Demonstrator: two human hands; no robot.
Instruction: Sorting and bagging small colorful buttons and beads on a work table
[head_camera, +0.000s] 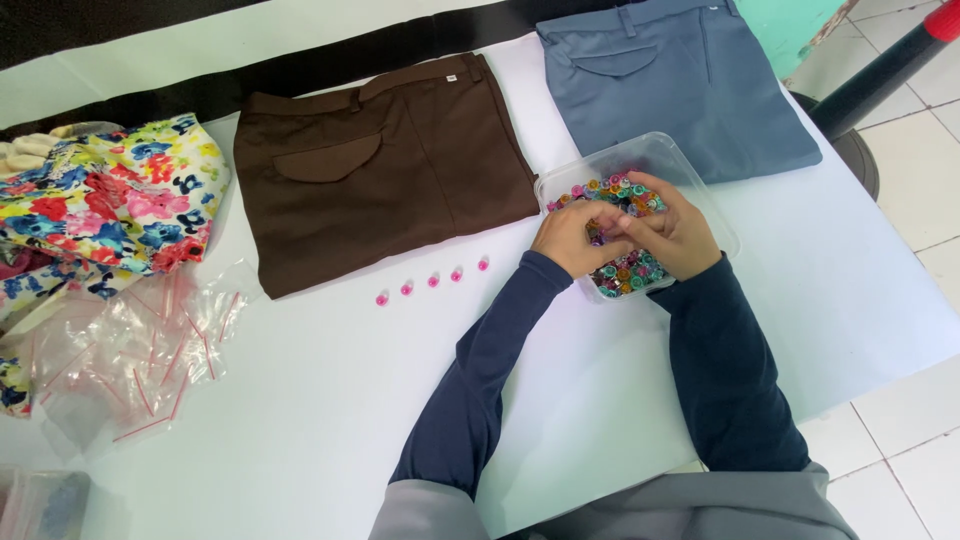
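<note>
**Picking small beads from a clear tub**

Both hands work inside a clear plastic tub (690, 170) that sits on the white desk (330, 400), touching the lower edge of a folded blue-grey garment (690, 80). The tub holds a heap of small coloured beads (625, 272), teal, orange, pink and purple mixed together.

The left hand (572, 238) curls over the near-left part of the tub, its fingers drawn in toward the right hand (675, 232), which comes in from the other side. The fingertips of the two hands meet over the beads. The grip of each looks pinched, fingers clenched inward as if on something tiny, but what sits between the fingertips is too small to tell, so I cannot say for certain that either holds a bead.

To the left of the tub, a row of five pink beads (433, 280) lies on the desk, evenly spaced, just below the hem of a folded brown garment (380, 170). Further left lie a flowered cloth (110, 200) and a loose pile of small clear zip bags (130, 350).

My judgement on doing this well: sort with the fingertips only, keep the wrists low so the tub does not tip, and lift one bead at a time, since they are round and would roll off the smooth desk.
</note>
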